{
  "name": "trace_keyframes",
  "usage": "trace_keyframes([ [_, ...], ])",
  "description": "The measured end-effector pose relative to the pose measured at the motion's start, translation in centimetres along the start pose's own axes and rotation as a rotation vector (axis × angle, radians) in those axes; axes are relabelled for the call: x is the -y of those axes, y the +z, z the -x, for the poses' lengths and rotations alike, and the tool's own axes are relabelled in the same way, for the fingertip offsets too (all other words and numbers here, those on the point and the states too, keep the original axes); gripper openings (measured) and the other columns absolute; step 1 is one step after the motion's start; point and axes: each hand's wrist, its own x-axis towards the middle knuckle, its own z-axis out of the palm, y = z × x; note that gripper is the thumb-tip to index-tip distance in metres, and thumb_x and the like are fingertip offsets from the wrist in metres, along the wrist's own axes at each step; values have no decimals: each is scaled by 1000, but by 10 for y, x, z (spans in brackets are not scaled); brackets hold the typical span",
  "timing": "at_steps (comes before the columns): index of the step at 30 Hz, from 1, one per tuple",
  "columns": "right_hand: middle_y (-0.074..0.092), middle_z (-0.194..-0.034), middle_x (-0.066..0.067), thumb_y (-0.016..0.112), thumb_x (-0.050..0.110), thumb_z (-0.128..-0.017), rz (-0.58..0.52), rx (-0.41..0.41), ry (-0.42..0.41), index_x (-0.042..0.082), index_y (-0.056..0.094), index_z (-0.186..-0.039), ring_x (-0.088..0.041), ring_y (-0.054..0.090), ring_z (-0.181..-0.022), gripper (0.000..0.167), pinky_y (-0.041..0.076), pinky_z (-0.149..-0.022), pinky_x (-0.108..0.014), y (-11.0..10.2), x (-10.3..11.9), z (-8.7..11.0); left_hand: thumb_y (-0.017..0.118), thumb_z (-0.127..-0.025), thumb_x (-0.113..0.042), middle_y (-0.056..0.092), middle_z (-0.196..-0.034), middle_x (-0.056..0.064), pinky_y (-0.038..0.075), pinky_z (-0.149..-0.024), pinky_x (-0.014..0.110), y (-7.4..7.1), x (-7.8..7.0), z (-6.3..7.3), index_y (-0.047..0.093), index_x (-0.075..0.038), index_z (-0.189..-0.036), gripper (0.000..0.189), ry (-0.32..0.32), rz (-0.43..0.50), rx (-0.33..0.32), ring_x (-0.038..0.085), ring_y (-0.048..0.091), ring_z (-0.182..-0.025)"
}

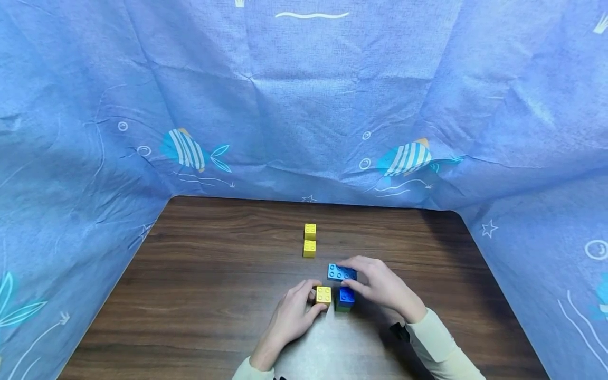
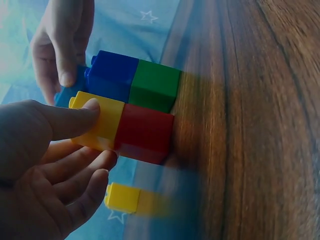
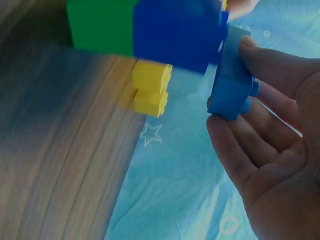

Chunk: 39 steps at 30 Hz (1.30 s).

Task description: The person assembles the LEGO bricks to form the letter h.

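Note:
My left hand (image 1: 292,312) pinches a yellow block (image 2: 102,120) between thumb and fingers; that block sits on a red block (image 2: 145,133) standing on the table. Close beside this pair stands a dark blue block (image 2: 112,74) on top of a green block (image 2: 155,85). A longer light blue block (image 3: 230,82), with studs showing in the head view, is pinched by my right hand (image 1: 380,282). It is held at the height of the dark blue block's top, just behind it. Whether the two touch I cannot tell.
Two small yellow blocks (image 1: 310,248) stand one behind the other farther back on the dark wooden table (image 1: 214,274). A blue cloth (image 1: 304,105) with fish prints hangs along the back and sides of the table.

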Motion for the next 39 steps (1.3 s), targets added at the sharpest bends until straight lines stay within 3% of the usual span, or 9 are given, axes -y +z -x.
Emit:
trace_keyframes([
  [9,73,-115,0,75,24,-93,-49,38,-84,11,68,-125,-11,69,-103,35,59,-84,-32,6,16,6,80,-88,-25,71,-110,1,54,-79,29,2,2,-5,54,-14,-135,54,-25,48,13,8,66,-90],
  [17,73,-115,-2,75,23,-93,-44,45,-104,9,68,-125,-11,69,-102,36,58,-84,-32,8,22,6,80,-88,-23,70,-111,1,55,-79,29,-2,1,-8,59,-16,-127,45,-4,34,1,13,69,-93],
  [22,73,-116,-2,75,23,-92,-45,48,-92,9,68,-126,-12,69,-102,37,58,-83,-31,7,25,5,80,-88,-25,70,-106,-1,53,-76,27,-3,1,-9,61,-17,-123,41,4,24,6,10,67,-89],
  [39,76,-109,-2,80,19,-87,-75,43,-36,10,72,-117,-9,70,-97,32,58,-79,-29,11,31,6,80,-87,-26,71,-111,-4,55,-79,31,-1,3,-4,63,-18,-120,38,71,6,-18,16,70,-96],
])
